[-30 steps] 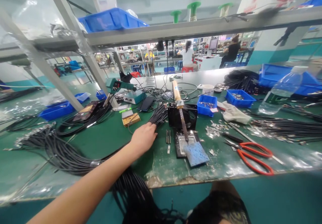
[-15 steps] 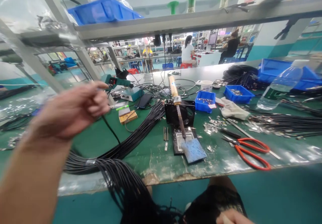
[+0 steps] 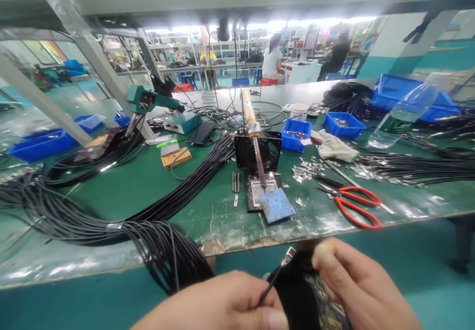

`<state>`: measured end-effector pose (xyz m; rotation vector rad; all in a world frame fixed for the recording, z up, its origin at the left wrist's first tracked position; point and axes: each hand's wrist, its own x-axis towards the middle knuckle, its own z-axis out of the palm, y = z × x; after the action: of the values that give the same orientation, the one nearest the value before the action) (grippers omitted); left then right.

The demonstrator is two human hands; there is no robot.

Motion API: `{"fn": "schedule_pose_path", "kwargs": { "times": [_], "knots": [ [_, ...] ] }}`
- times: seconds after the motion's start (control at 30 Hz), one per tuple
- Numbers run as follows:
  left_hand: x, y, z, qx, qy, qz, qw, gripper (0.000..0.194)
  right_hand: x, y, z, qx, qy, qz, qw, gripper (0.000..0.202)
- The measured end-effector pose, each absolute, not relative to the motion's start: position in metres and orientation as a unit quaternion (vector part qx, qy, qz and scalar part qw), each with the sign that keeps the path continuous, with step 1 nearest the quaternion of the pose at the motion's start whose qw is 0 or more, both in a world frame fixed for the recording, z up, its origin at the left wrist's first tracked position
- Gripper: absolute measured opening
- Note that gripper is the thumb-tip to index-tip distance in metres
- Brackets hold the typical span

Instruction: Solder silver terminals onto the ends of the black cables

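Low in front of the table edge, my left hand (image 3: 230, 303) is closed around a thin black cable (image 3: 270, 286). Its tip points up and carries a small metal connector (image 3: 290, 253) with coloured wires bared behind it. To the right of this tip, my right hand (image 3: 358, 283) is closed in a pinch, and whatever lies between its fingers is hidden. Above the hands, a soldering iron (image 3: 257, 152) leans with its tip down at a blue sponge (image 3: 276, 205). A thick bundle of black cables (image 3: 174, 199) curves over the table's left part and hangs off the front edge.
Scissors with orange handles (image 3: 358, 206) lie right of the sponge, near scattered metal pieces (image 3: 306, 169). Small blue bins (image 3: 343, 124) stand behind them, with a tilted plastic bottle (image 3: 404, 115) farther right. A black fan (image 3: 272, 149) stands behind the iron. A shelf beam (image 3: 230, 3) crosses overhead.
My left hand has come down from the upper left to above my lap, still holding a cable. My right hand has risen farther into view. The camera view has tilted downward.
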<state>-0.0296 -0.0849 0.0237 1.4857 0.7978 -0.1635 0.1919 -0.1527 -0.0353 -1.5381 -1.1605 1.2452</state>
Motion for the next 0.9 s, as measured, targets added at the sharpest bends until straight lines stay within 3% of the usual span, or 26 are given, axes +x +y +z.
{"fn": "schedule_pose_path", "kwargs": {
  "times": [0.23,0.47,0.7,0.9],
  "knots": [
    [-0.039,-0.093,0.01,0.623,0.358,-0.088,0.69,0.039,0.174,-0.136,-0.011,-0.575,-0.507,0.504,0.398,0.04],
    [-0.018,-0.097,0.0,0.466,0.347,0.097,0.808,0.042,0.175,-0.148,-0.01,-0.592,-0.485,0.492,0.415,0.04],
    [-0.011,-0.106,0.007,0.658,0.44,0.203,0.577,0.026,0.189,-0.157,-0.018,-0.594,-0.529,0.487,0.362,0.04],
    [-0.016,-0.109,0.007,0.668,0.443,0.219,0.557,0.022,0.185,-0.157,-0.025,-0.595,-0.549,0.467,0.355,0.041]
  ]
}}
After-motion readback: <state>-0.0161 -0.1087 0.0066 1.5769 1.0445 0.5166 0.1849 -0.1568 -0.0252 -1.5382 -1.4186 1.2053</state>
